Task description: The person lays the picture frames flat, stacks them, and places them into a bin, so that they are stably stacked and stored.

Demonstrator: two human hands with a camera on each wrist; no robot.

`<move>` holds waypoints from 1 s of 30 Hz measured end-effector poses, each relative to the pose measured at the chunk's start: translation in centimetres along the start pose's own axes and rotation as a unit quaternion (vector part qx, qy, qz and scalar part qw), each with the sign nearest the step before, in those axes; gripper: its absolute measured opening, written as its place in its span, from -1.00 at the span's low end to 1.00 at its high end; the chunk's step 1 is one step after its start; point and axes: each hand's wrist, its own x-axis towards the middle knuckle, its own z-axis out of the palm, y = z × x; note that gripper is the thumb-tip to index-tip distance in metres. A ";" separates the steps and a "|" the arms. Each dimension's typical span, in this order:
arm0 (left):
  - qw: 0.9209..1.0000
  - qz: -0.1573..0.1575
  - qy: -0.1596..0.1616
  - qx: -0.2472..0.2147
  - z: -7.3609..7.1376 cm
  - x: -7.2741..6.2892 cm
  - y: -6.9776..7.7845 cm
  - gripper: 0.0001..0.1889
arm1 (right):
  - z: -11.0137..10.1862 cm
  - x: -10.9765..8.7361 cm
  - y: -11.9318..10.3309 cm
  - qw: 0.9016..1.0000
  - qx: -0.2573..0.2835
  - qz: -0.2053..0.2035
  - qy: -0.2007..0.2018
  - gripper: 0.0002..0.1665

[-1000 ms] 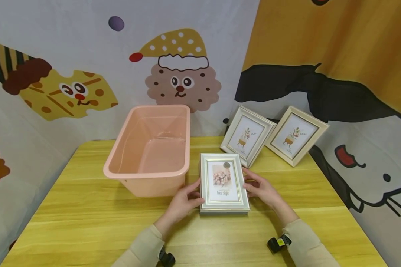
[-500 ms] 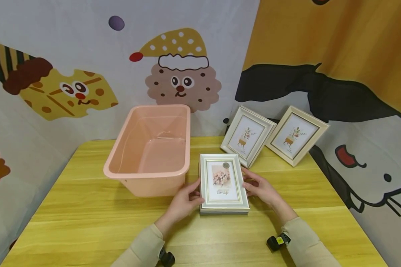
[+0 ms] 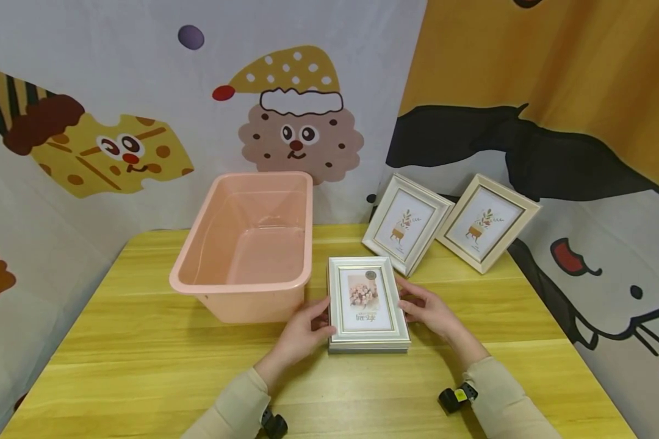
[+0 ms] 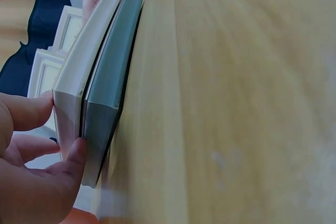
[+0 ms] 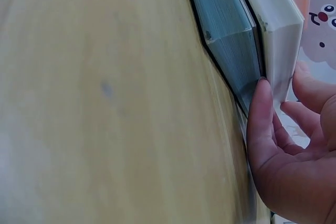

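Observation:
A white picture frame (image 3: 336, 341) with a flower print and thin gold lines lies face up over a blue-green picture frame (image 4: 113, 66). In the head view only the lower one's front edge shows. My left hand (image 3: 299, 332) holds the white frame by its left side, thumb near the front corner. From the right side my right hand (image 3: 428, 308) grips the same frame. In the left wrist view, fingertips touch the white frame's edge just above the blue-green one. The right wrist view shows one right fingertip at the seam between the two frames.
A pink plastic tub (image 3: 241, 289) stands left of the stack, close to my left hand. Behind, a silvery-white picture frame (image 3: 409, 227) and a cream picture frame (image 3: 489, 222) lean against the printed cloth backdrop (image 3: 165, 91). Everything rests on a wooden table (image 3: 159, 366).
The far edge of the white picture frame has come down slightly toward the blue-green one. Both hands keep their hold on its sides, with my right fingers shifting very little.

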 end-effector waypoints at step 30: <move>0.997 0.074 0.006 0.035 -1.2 -0.3 2.5 -0.43 | -3.4 0.5 -1.1 0.990 -0.031 -0.065 0.119 -0.45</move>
